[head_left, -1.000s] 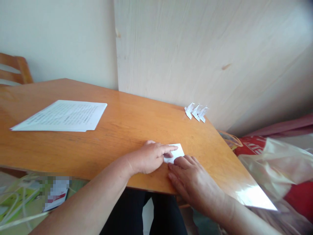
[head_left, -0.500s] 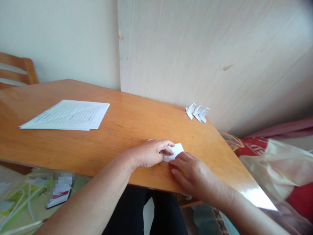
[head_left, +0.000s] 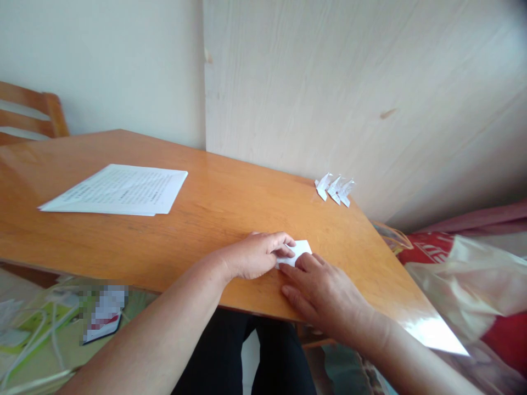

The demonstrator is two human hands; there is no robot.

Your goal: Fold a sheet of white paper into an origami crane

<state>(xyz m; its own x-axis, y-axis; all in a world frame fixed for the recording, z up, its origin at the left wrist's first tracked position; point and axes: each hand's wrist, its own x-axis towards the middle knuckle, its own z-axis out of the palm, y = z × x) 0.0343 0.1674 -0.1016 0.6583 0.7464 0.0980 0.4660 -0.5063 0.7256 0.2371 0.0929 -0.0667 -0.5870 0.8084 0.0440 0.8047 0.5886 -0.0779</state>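
Observation:
A small piece of white folded paper [head_left: 303,247] lies on the wooden table near its front edge, partly covered by my hands. My left hand [head_left: 260,254] comes from the left, its curved fingers and thumb holding the paper against the tabletop. From the right, my right hand [head_left: 317,282] presses bent fingers onto the paper's near right part, its thumb on the wood below. The paper's lower edge is hidden beneath the fingers. Toward the back right edge stand three folded white paper pieces [head_left: 334,189], set close in a row.
A stack of printed sheets [head_left: 119,191] lies on the left of the table [head_left: 230,203]. Behind the table rise a wall and a pale board [head_left: 288,82]. A wooden chair [head_left: 35,112] stands far left. Plastic bags [head_left: 465,291] are at the right; cables and a blurred-out item [head_left: 102,315] sit lower left.
My right hand's fingers have slid slightly left and up over the paper, toward my left hand. My left hand stays nearly in place. The whole view has shifted a little.

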